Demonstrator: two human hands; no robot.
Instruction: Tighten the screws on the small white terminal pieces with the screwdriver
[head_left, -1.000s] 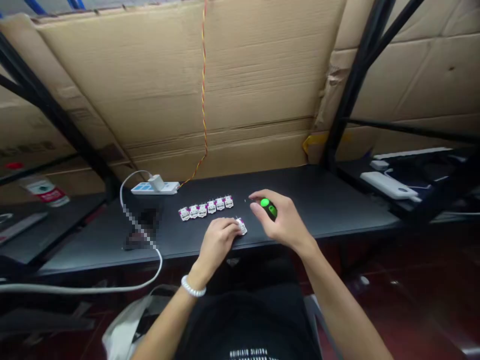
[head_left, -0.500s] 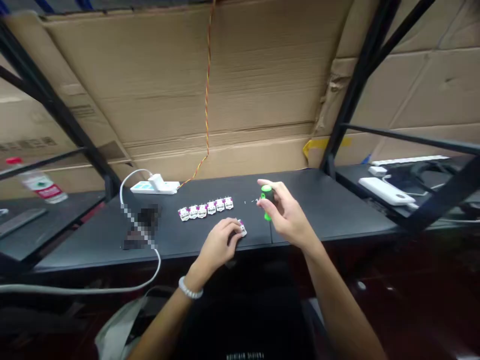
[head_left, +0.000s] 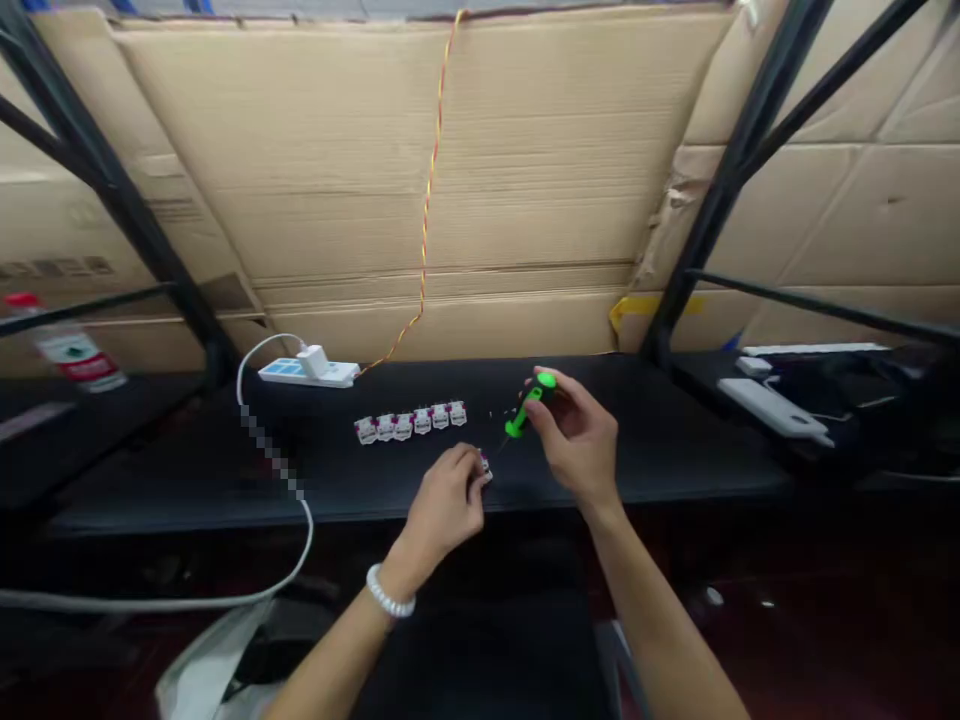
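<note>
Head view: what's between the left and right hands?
In the head view: a white part at the fingertips of the left hand, then the green screwdriver in the right hand.

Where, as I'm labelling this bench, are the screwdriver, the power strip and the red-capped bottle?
Screwdriver [head_left: 523, 413], head view: on its handle.
Power strip [head_left: 291, 373], head view: left part of its top.
Red-capped bottle [head_left: 84, 366], head view: on its label.

I see a power strip [head_left: 341, 375] with a white adapter [head_left: 312, 361] near the back-left corner of my table [head_left: 675, 440].
</note>
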